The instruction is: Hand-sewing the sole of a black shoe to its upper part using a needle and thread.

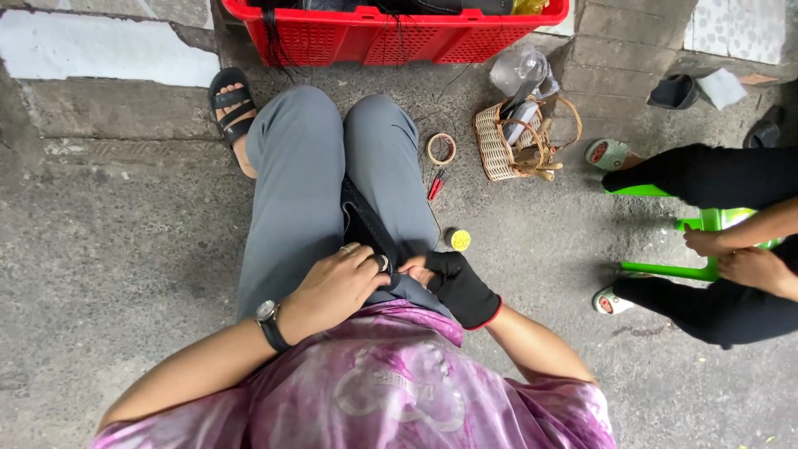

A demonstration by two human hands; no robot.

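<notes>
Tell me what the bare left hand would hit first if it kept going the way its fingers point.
The left hand points right across the lap, toward the gloved right hand. It would likely meet the dark strap piece pinched between them first, then the black glove's fingertips; depth there is hard to judge.

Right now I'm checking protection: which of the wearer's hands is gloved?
The right hand, in a black red-cuffed glove; the left hand is bare, with rings and wristwatch.
</notes>
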